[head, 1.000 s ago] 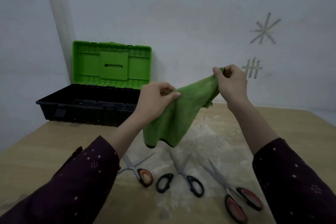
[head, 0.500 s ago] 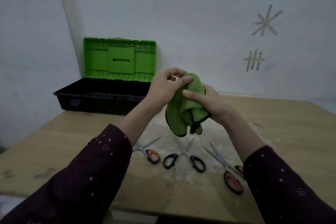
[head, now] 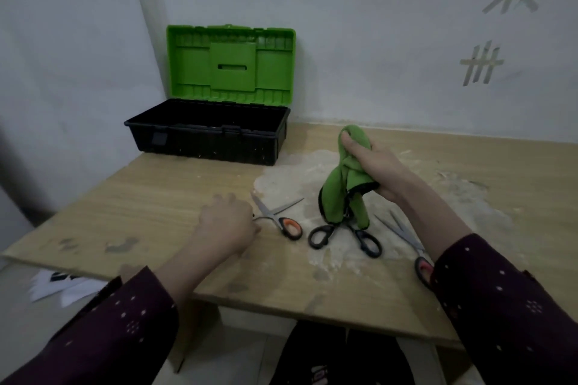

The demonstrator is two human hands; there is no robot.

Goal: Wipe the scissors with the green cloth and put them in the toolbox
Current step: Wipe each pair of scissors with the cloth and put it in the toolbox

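Note:
My right hand (head: 380,170) holds the bunched green cloth (head: 345,184) just above the table, its lower end hanging over the black-handled scissors (head: 364,241). My left hand (head: 226,225) rests on the table, its fingers curled over the left handle of the orange-handled scissors (head: 286,223), which lie with their blades apart. A third pair, with red handles (head: 422,266), lies to the right, partly hidden by my right sleeve. The toolbox (head: 206,141) stands at the back left, black and empty-looking, with its green lid (head: 231,64) upright against the wall.
The wooden table (head: 156,197) has a pale dusty patch (head: 300,172) around the scissors. Its near edge runs just below my forearms. White papers (head: 59,287) lie on the floor at the lower left. Walls close off the back and the left.
My left hand has let go of the cloth and dropped to the orange-handled scissors. The right hand alone now holds the cloth, lowered over the black-handled scissors. The view has tilted down.

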